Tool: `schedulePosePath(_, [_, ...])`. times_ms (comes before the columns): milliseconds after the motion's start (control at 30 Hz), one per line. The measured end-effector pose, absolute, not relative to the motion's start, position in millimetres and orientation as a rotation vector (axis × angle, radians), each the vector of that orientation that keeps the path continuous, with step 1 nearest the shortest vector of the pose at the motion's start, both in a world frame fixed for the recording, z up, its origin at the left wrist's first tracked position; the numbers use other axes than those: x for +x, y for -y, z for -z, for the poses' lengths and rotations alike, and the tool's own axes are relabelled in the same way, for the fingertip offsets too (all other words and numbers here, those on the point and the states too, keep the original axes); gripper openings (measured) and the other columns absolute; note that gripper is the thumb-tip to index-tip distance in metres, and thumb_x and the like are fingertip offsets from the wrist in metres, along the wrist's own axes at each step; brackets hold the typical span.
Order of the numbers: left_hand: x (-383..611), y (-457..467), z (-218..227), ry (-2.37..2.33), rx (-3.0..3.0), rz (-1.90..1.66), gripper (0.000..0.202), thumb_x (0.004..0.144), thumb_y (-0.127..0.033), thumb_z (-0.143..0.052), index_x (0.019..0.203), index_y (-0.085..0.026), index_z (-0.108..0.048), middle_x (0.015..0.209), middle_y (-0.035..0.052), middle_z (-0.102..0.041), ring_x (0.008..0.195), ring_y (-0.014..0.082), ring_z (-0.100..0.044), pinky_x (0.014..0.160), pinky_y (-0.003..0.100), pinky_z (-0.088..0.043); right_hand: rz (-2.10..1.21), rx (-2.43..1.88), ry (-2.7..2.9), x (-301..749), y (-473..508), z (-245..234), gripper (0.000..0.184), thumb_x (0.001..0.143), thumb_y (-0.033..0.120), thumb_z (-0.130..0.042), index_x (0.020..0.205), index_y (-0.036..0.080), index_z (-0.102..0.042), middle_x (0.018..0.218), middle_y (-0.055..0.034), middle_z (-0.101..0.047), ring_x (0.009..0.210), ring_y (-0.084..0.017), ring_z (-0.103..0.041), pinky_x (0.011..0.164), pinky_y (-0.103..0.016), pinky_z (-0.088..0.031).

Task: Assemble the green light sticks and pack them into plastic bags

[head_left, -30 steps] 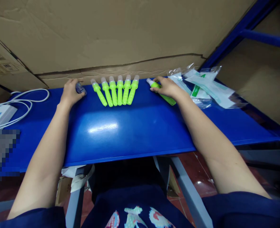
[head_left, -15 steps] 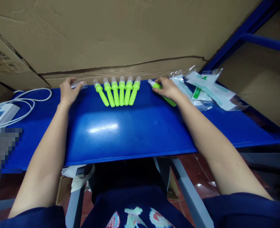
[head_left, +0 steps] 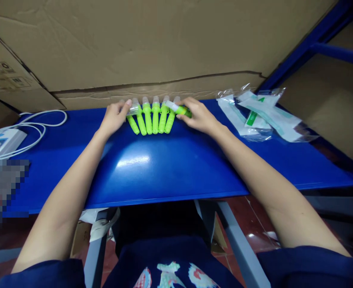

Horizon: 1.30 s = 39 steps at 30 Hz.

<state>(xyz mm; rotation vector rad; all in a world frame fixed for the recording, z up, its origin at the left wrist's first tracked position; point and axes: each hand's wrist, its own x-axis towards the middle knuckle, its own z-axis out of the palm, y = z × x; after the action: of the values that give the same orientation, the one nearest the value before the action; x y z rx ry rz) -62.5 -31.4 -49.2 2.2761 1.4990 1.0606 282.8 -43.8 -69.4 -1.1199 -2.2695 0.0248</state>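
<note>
Several lime-green pen-shaped tubes with clear caps lie side by side in a slightly fanned row on the blue table. At the row's left end, my left hand is closed around a clear plastic cap, held over the leftmost tubes and partly hiding them. My right hand grips another lime-green tube near the row's right end. That tube's whitish clear tip points left, above the rightmost tubes; its far end is hidden by my fingers.
Clear packets with white and teal contents lie at the table's right. On the left are a white device and its looped white cable. Cardboard stands along the back, and a blue metal frame rises at right.
Both hands have moved inward toward the row. My left hand carried the clear cap to the right; my right hand lifted its green tube and brought it left.
</note>
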Motion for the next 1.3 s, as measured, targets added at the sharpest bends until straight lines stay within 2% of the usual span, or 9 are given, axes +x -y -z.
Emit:
schedulePosePath(200, [-29.7, 52.9, 42.6, -1.32, 2.388, -0.942, 0.053, 0.107, -0.057, -0.045, 0.068, -0.021, -0.049, 0.062, 0.0004, -0.05, 0.062, 0.0158, -0.047, 0.065, 0.032, -0.034, -0.014, -0.879, 2.371, 252.7, 66.2, 64.7, 0.037, 0.095, 0.025, -0.058, 0.131, 0.017, -0.066, 0.132, -0.017, -0.071, 0.123, -0.034, -0.064, 0.108, -0.053, -0.05])
schedulePosePath(367, [-19.3, 60.2, 39.3, -1.203, 2.449, -0.893, 0.048, 0.106, -0.052, -0.042, 0.072, -0.02, -0.052, 0.068, 0.0013, -0.053, 0.066, 0.0159, -0.048, 0.065, 0.031, -0.034, -0.014, -0.773, 2.36, 247.6, 65.7, 70.3, 0.032, 0.095, 0.022, -0.059, 0.125, 0.018, -0.067, 0.127, -0.0152, -0.074, 0.119, -0.034, -0.065, 0.104, -0.053, -0.052])
schedulePosePath(600, [-9.5, 67.2, 41.2, -1.149, 2.5, -0.852, 0.04, 0.106, -0.046, -0.047, 0.084, -0.016, -0.063, 0.081, 0.006, -0.066, 0.077, 0.0202, -0.062, 0.076, 0.031, -0.046, -0.035, -0.775, 2.34, 244.7, 69.6, 69.7, 0.029, 0.092, 0.024, -0.064, 0.121, 0.02, -0.064, 0.121, -0.0144, -0.073, 0.115, -0.034, -0.066, 0.101, -0.053, -0.054])
schedulePosePath(867, [-2.4, 70.8, 46.7, -1.17, 2.476, -0.893, 0.035, 0.106, -0.044, -0.05, 0.099, -0.017, -0.071, 0.095, 0.0088, -0.073, 0.094, 0.0284, -0.072, 0.094, 0.044, -0.056, -0.071, -0.778, 2.248, 240.0, 70.5, 75.6, 0.031, 0.088, 0.025, -0.068, 0.116, 0.021, -0.056, 0.115, -0.0126, -0.07, 0.105, -0.031, -0.068, 0.093, -0.047, -0.058])
schedulePosePath(1100, [1.2, 74.3, 45.0, -1.179, 2.504, -0.822, 0.033, 0.105, -0.042, -0.052, 0.101, -0.016, -0.072, 0.101, 0.0114, -0.076, 0.098, 0.0304, -0.074, 0.098, 0.048, -0.057, -0.09, -0.707, 2.241, 238.7, 65.1, 80.1, 0.039, 0.09, 0.038, -0.074, 0.118, 0.022, -0.052, 0.119, -0.0141, -0.064, 0.107, -0.03, -0.065, 0.091, -0.051, -0.061])
schedulePosePath(1300, [3.8, 77.5, 45.0, -1.189, 2.552, -0.73, 0.029, 0.104, -0.04, -0.056, 0.104, -0.018, -0.075, 0.107, 0.0111, -0.078, 0.105, 0.0318, -0.075, 0.099, 0.049, -0.057, -0.195, -0.623, 2.316, 240.5, 58.8, 84.6, 0.056, 0.089, 0.054, -0.079, 0.125, 0.021, -0.053, 0.144, -0.0212, -0.052, 0.118, -0.033, -0.064, 0.097, -0.057, -0.061])
